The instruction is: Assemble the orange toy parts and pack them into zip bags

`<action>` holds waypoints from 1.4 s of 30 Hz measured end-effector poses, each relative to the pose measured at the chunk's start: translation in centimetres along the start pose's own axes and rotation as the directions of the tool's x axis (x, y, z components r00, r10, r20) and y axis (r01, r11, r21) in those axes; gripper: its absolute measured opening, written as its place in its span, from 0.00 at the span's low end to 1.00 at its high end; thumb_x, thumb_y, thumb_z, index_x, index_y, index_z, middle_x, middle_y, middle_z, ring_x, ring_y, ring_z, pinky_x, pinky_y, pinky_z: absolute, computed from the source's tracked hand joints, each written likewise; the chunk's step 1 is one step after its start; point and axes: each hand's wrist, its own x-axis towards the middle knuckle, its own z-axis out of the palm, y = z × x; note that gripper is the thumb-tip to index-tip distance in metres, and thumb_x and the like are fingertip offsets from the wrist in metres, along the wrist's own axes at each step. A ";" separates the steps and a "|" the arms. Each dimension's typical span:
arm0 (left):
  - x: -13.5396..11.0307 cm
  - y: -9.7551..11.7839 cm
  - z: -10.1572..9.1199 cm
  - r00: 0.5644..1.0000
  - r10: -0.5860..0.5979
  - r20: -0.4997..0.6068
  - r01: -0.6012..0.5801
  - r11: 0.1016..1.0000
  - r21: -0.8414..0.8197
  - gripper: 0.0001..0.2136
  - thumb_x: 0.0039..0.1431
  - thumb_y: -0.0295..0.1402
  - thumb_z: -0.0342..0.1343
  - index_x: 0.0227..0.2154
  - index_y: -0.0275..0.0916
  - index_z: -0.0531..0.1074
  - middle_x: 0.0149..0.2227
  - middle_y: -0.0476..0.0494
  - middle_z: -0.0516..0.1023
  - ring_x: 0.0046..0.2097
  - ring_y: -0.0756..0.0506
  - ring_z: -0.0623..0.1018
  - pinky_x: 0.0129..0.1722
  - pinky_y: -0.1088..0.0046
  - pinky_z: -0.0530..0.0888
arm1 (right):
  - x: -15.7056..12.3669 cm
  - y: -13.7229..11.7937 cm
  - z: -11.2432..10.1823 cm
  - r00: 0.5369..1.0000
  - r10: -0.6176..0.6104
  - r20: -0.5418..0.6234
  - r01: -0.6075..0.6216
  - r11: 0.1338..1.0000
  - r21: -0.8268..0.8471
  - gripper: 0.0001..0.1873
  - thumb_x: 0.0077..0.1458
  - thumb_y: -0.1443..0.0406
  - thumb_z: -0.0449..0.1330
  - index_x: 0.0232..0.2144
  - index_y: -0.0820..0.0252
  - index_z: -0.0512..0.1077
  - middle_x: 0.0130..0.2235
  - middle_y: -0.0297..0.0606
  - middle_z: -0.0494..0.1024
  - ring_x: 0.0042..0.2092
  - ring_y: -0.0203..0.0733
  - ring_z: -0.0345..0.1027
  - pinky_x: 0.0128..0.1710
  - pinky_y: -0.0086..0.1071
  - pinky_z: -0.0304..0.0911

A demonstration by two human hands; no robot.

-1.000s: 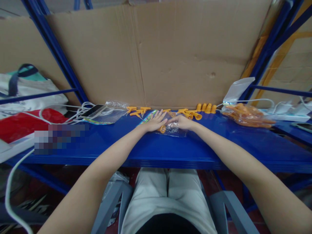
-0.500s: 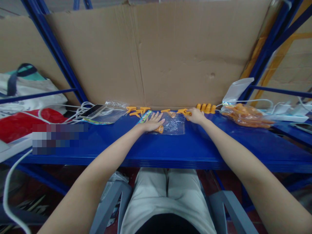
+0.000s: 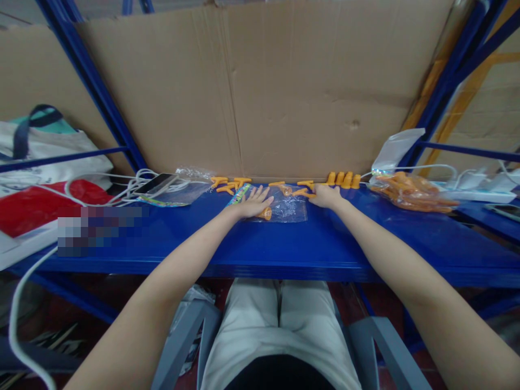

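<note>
My left hand (image 3: pixel 255 204) lies flat with fingers spread on a clear plastic bag (image 3: pixel 292 211) with a colourful printed header (image 3: pixel 240 194). Beside its palm, an orange cup-shaped piece (image 3: pixel 265 214) shows partly from under the hand. My right hand (image 3: pixel 326 196) is closed at the back of the shelf, its fingertips on an orange forked piece (image 3: pixel 303 193); its grip is partly hidden. Another orange piece (image 3: pixel 305 183) lies just behind. More orange forked pieces (image 3: pixel 227 187) lie left of the bag, and an orange piece (image 3: pixel 286 190) sits at its far edge.
Several orange cups (image 3: pixel 344 179) stand in a row against the cardboard (image 3: pixel 284 97). At right are a bag of orange parts (image 3: pixel 410 192) and a power strip (image 3: pixel 477 194). A phone (image 3: pixel 156 184), white cables (image 3: pixel 122 189) and a red bag (image 3: pixel 49 205) are at left.
My right hand has shifted slightly, and the orange pieces beside it now lie apart, one nearer the bag. My left hand stays flat on the bag.
</note>
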 end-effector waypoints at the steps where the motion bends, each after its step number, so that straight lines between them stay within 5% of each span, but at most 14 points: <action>1: 0.1 -0.1 0.0 1.000 -0.002 -0.002 0.002 1.000 -0.001 0.36 0.62 0.54 0.22 0.69 0.43 0.33 0.70 0.44 0.27 0.69 0.38 0.32 0.65 0.46 0.42 | 0.1 0.2 0.0 1.000 -0.013 0.017 0.012 1.000 0.022 0.17 0.57 0.56 0.55 0.42 0.60 0.75 0.47 0.49 0.79 0.51 0.57 0.71 0.52 0.50 0.59; 4: 0.2 -0.5 0.1 1.000 -0.008 -0.018 0.008 1.000 -0.004 0.36 0.62 0.55 0.23 0.69 0.44 0.34 0.70 0.44 0.29 0.69 0.37 0.33 0.65 0.45 0.43 | 0.8 1.1 0.1 0.999 -0.037 -0.016 0.039 0.987 0.155 0.10 0.53 0.60 0.59 0.35 0.59 0.76 0.41 0.48 0.80 0.46 0.55 0.73 0.45 0.43 0.65; 6: 0.4 -0.7 0.1 0.999 -0.016 -0.031 0.016 1.000 -0.007 0.36 0.62 0.55 0.23 0.69 0.44 0.35 0.70 0.44 0.29 0.69 0.37 0.33 0.65 0.46 0.44 | 1.4 1.9 0.0 0.989 -0.010 -0.149 0.053 0.956 0.287 0.10 0.51 0.61 0.61 0.35 0.58 0.75 0.37 0.45 0.79 0.43 0.52 0.74 0.41 0.40 0.66; 10: 0.6 -1.0 0.2 0.999 -0.022 -0.039 0.022 1.000 -0.010 0.36 0.62 0.56 0.23 0.69 0.43 0.34 0.70 0.45 0.29 0.70 0.38 0.33 0.65 0.47 0.42 | 2.7 3.3 -0.6 0.898 0.112 -0.426 0.149 0.833 0.533 0.13 0.52 0.56 0.60 0.36 0.58 0.71 0.33 0.41 0.76 0.38 0.47 0.72 0.38 0.38 0.66; 14: 0.6 -1.2 0.1 0.999 -0.029 -0.045 0.028 1.000 -0.006 0.37 0.62 0.56 0.22 0.69 0.43 0.34 0.70 0.44 0.29 0.70 0.37 0.35 0.65 0.47 0.43 | 3.6 3.9 -1.4 0.831 0.225 -0.509 0.253 0.661 0.706 0.17 0.54 0.51 0.58 0.34 0.58 0.67 0.31 0.38 0.72 0.35 0.43 0.68 0.35 0.35 0.65; 22: 0.7 -1.4 0.2 0.998 -0.037 -0.047 0.037 0.999 -0.012 0.36 0.62 0.55 0.23 0.69 0.42 0.34 0.70 0.44 0.29 0.70 0.38 0.34 0.66 0.49 0.43 | 1.7 2.8 -2.8 0.953 0.096 -0.288 0.220 0.435 0.873 0.13 0.52 0.57 0.60 0.24 0.58 0.64 0.20 0.29 0.62 0.20 0.30 0.55 0.18 0.26 0.50; 28: 0.5 -1.2 0.0 0.999 -0.043 -0.029 0.043 0.999 -0.009 0.36 0.62 0.55 0.23 0.69 0.42 0.33 0.70 0.45 0.28 0.70 0.38 0.34 0.65 0.48 0.43 | 0.3 2.0 -3.2 0.979 -0.077 -0.186 0.200 0.499 0.843 0.15 0.49 0.59 0.65 0.22 0.60 0.65 0.17 0.29 0.64 0.18 0.28 0.53 0.17 0.24 0.48; 36: 0.6 -1.4 0.1 0.998 -0.028 -0.047 0.028 1.000 -0.014 0.37 0.61 0.56 0.23 0.69 0.43 0.34 0.70 0.45 0.30 0.70 0.37 0.35 0.65 0.47 0.44 | 0.0 0.4 -2.0 0.988 -0.123 -0.097 0.149 0.544 0.826 0.15 0.51 0.57 0.65 0.24 0.59 0.66 0.15 0.28 0.65 0.16 0.28 0.54 0.14 0.24 0.49; 42: 0.7 -1.5 0.2 0.999 -0.022 -0.049 0.021 1.000 -0.022 0.37 0.60 0.57 0.23 0.69 0.44 0.34 0.71 0.45 0.31 0.70 0.37 0.35 0.65 0.46 0.43 | -0.1 -0.6 -1.1 0.974 -0.225 -0.012 0.117 0.459 0.881 0.09 0.48 0.66 0.67 0.27 0.60 0.69 0.18 0.27 0.69 0.19 0.30 0.61 0.19 0.24 0.59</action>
